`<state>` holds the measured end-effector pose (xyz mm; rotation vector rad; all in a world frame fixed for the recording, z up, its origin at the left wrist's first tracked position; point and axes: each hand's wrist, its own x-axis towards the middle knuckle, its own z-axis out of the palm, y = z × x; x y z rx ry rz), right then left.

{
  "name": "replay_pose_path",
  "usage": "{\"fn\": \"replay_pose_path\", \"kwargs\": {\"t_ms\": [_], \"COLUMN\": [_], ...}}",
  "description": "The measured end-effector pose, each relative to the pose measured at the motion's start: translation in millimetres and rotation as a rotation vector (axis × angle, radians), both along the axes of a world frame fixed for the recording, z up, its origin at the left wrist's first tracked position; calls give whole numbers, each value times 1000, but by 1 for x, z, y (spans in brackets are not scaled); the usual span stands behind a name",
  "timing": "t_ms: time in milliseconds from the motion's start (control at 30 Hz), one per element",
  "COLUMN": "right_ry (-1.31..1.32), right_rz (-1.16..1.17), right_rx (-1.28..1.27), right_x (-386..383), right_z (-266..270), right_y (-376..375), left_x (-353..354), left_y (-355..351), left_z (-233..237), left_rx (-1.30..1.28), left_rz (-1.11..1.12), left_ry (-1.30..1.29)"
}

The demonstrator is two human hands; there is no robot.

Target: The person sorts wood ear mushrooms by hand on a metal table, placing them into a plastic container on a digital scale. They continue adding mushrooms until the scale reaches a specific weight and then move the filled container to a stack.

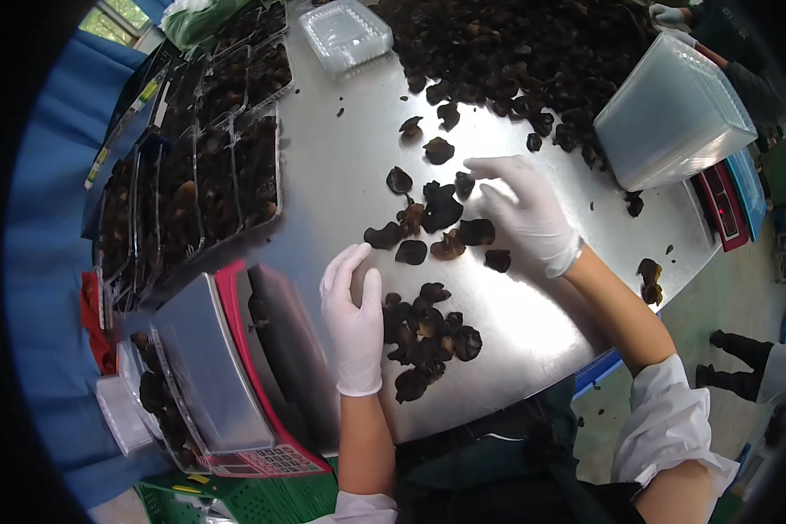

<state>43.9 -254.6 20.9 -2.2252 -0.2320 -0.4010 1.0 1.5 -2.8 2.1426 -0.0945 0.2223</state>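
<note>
Both hands wear white gloves over a shiny metal table. My left hand (355, 319) is open, fingers spread, beside a cluster of dark mushroom pieces (430, 325). My right hand (528, 210) hovers open at the right of a looser group of dark pieces (443, 210), its thumb and index finger apart near one small piece (465, 184). Neither hand holds anything that I can see. A large heap of the same dark pieces (515, 52) covers the far part of the table.
Filled clear trays (218, 183) stand at the left, behind a pink-edged scale (253, 367). Stacked clear containers (672, 113) rest at the right by a red scale (722, 205). A clear box (345, 35) lies at the back. Other people's parts show at the right.
</note>
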Motion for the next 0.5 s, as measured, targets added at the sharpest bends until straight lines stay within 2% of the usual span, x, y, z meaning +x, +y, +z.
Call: {"fn": "replay_pose_path", "kwargs": {"t_ms": [67, 100, 133, 200, 300, 333, 400, 467, 500], "right_ry": [-5, -86, -179, -75, -25, -9, 301, 213, 320], "right_rz": [314, 366, 288, 363, 362, 377, 169, 76, 33], "right_rx": [-61, -178, -250, -428, -347, -208, 498, 686, 838], "right_x": [7, 12, 15, 29, 37, 36, 8, 1, -12], "right_z": [4, -6, -18, -26, -21, -6, 16, 4, 14], "right_y": [22, 33, 48, 57, 51, 44, 39, 19, 19], "left_x": [0, 0, 0, -2, -1, -2, -2, 0, 1], "left_y": [2, 2, 3, 4, 6, 8, 7, 7, 6], "left_z": [-3, -4, -5, -6, -6, -7, -8, -8, -9], "left_rx": [-1, 2, -9, -21, -52, -82, -127, -105, -110], "left_rz": [-1, -2, 0, 3, 1, 3, 18, 14, 13], "left_ry": [0, -1, -4, -10, -21, -12, 1, -14, -10]}}
